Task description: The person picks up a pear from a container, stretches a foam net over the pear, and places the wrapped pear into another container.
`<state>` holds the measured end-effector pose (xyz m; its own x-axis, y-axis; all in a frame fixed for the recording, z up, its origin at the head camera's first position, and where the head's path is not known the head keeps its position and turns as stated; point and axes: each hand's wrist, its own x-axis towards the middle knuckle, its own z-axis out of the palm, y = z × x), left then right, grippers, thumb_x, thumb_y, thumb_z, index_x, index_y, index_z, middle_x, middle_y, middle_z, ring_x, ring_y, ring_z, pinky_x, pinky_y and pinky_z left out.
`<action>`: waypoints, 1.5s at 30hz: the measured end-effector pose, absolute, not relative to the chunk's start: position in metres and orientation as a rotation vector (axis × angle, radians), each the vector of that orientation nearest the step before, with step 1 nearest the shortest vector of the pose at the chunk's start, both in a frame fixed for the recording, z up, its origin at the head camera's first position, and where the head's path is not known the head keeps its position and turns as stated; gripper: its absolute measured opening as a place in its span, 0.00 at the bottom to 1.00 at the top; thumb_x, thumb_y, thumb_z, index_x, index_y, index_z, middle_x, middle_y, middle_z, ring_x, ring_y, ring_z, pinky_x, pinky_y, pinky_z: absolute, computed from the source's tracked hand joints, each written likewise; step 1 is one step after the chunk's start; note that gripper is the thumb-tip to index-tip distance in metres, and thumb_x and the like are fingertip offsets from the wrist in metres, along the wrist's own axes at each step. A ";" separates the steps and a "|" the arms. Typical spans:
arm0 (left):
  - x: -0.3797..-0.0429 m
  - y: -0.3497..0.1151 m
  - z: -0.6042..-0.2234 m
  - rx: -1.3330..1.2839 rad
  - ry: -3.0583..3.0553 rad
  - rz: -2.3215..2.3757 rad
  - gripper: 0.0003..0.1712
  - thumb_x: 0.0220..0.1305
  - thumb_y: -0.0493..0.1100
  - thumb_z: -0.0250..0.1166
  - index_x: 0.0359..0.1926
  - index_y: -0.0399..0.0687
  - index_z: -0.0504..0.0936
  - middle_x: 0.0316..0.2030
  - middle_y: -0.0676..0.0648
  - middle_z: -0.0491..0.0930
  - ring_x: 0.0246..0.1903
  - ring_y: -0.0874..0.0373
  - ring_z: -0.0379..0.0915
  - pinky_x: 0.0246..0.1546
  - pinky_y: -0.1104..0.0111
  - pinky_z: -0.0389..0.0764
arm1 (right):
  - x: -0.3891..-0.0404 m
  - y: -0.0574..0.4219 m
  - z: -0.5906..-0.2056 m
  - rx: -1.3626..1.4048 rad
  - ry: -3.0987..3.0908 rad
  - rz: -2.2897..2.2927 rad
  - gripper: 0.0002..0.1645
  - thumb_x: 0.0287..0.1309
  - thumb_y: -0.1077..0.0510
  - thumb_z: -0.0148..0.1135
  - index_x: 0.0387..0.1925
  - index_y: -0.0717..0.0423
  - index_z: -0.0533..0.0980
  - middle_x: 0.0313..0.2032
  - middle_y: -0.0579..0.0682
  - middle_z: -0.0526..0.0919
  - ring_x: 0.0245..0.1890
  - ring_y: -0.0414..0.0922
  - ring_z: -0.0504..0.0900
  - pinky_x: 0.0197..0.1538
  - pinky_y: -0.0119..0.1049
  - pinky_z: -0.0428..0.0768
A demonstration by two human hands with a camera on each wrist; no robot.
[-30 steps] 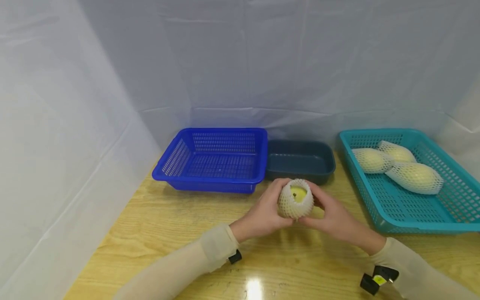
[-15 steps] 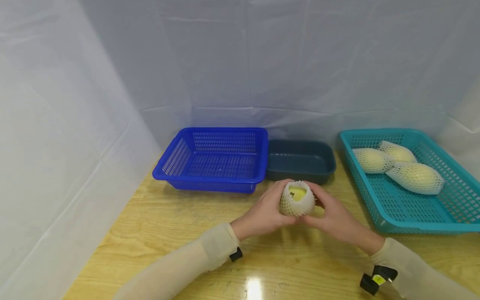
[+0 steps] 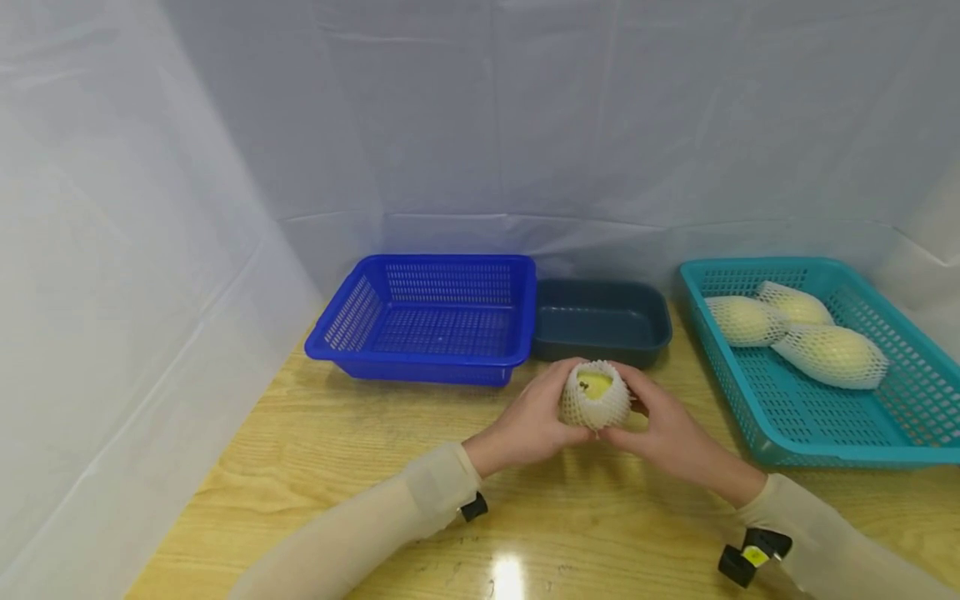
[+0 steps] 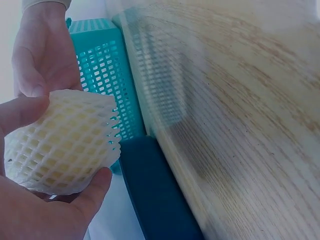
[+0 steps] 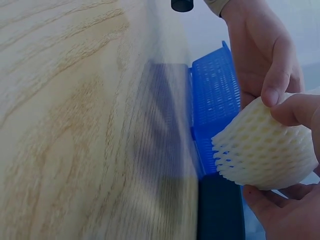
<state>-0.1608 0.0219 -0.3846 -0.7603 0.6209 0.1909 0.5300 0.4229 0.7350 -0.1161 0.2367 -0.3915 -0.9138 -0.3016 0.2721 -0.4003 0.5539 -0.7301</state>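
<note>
A round yellow fruit [image 3: 597,384] with a short dark stem sits in a white foam net [image 3: 595,412], stem end up. My left hand [image 3: 531,418] grips it from the left, thumb at the near side. From the right my right hand [image 3: 669,432] holds it too, and the thumbs come close together in front. In the left wrist view the foam net [image 4: 67,142] covers the fruit's side, and its cut edge points down toward the table. The right wrist view shows fingers of both hands around the foam net [image 5: 265,145]. The fruit is held above the table.
Behind the hands stands a dark blue-grey tub [image 3: 600,354]. Left of it is a blue slotted basket [image 3: 423,361]. A teal basket [image 3: 765,437] at right holds several foam-netted yellow fruits [image 3: 832,354]. All stand on a wooden table [image 3: 360,433] before white sheeting.
The fruit has tilted slightly, so its stem now lies further left in the net's opening. Both hands keep their hold and have barely shifted.
</note>
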 end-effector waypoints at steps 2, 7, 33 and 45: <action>-0.160 0.023 -0.384 1.028 2.540 1.280 0.48 0.54 0.43 0.77 0.73 0.56 0.63 0.66 0.52 0.70 0.60 0.59 0.70 0.60 0.62 0.76 | -0.115 0.238 -0.391 0.602 -2.668 1.299 0.45 0.60 0.54 0.72 0.74 0.52 0.60 0.67 0.53 0.71 0.61 0.51 0.75 0.58 0.53 0.79; -0.159 0.026 -0.381 1.018 2.513 1.334 0.48 0.53 0.43 0.76 0.72 0.58 0.63 0.63 0.52 0.70 0.56 0.60 0.71 0.56 0.66 0.77 | -0.113 0.242 -0.386 0.612 -2.673 1.282 0.45 0.61 0.55 0.70 0.75 0.51 0.59 0.67 0.54 0.69 0.60 0.50 0.74 0.55 0.47 0.80; -0.152 0.097 -0.374 0.960 2.232 1.416 0.37 0.59 0.44 0.72 0.68 0.50 0.67 0.51 0.51 0.77 0.46 0.61 0.78 0.42 0.74 0.80 | -0.080 0.303 -0.321 0.416 -2.791 1.027 0.51 0.60 0.53 0.71 0.77 0.51 0.55 0.63 0.59 0.71 0.50 0.56 0.79 0.38 0.43 0.81; -0.143 0.158 -0.377 0.725 1.904 1.545 0.20 0.68 0.45 0.65 0.57 0.40 0.78 0.37 0.44 0.86 0.37 0.44 0.85 0.37 0.61 0.87 | -0.072 0.335 -0.298 0.335 -2.784 0.943 0.50 0.61 0.53 0.69 0.78 0.48 0.53 0.68 0.60 0.65 0.52 0.58 0.77 0.38 0.47 0.80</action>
<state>-0.1426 0.1585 -0.3765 -0.6864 0.7207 -0.0968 0.0541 0.1833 0.9816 -0.0720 0.3351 -0.2982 -0.9578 -0.1531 0.2431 -0.2693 0.7733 -0.5740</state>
